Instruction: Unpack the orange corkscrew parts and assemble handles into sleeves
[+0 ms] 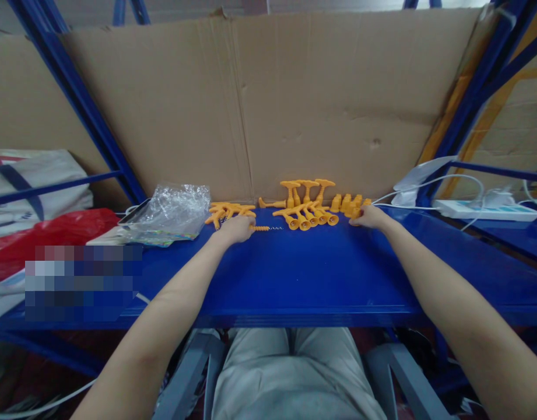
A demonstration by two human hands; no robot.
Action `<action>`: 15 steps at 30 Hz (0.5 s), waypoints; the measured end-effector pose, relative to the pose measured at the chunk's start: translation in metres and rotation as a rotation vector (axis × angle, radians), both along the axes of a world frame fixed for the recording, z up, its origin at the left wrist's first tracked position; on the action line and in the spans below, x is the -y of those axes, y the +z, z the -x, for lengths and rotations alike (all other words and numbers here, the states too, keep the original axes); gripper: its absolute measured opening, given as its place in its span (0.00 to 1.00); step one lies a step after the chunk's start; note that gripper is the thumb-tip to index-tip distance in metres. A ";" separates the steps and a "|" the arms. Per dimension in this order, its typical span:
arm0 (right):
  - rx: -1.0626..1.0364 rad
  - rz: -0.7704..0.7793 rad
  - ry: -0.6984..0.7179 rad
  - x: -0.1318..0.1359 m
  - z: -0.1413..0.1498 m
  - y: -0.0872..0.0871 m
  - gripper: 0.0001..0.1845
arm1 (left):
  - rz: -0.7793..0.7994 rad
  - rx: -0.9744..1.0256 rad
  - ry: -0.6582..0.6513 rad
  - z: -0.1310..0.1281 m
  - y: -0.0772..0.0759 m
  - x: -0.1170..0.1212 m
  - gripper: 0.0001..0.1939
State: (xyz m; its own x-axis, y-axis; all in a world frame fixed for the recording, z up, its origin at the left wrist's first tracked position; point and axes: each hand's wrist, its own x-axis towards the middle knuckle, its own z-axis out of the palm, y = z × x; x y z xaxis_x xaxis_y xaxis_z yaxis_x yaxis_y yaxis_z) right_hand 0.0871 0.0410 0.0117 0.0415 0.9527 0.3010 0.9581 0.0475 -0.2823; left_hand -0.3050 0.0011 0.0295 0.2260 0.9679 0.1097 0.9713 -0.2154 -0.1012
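Observation:
My left hand (238,230) is closed around an orange piece with a threaded shaft (260,228) that sticks out to the right. A thin metal spiral (276,228) lies in line with its tip; whether they are joined I cannot tell. Beside and behind this hand is a pile of orange T-shaped handles (227,209). My right hand (368,217) pinches a small orange bell-shaped piece (354,213) at the right end of a group of similar orange cups (337,203). Between my hands lie several assembled orange T-handled pieces (312,219) with open cup ends facing me; others (309,192) stand upright behind.
Clear plastic bags (176,210) lie left on the blue table (294,274), with a red bag (62,233) further left. A cardboard sheet (316,99) closes off the back. A white power strip (487,210) and cables sit at right, beside blue rack posts (473,99).

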 end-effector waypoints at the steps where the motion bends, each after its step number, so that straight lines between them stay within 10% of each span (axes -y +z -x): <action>1: 0.014 0.018 -0.025 0.001 0.003 0.002 0.09 | -0.042 0.023 0.006 -0.002 0.000 0.001 0.15; 5: 0.031 -0.072 0.001 0.008 0.025 0.011 0.09 | -0.209 0.162 0.006 -0.008 -0.006 -0.001 0.18; 15: 0.048 -0.251 0.567 0.032 0.079 0.008 0.17 | -0.306 0.376 -0.216 -0.032 -0.021 0.002 0.12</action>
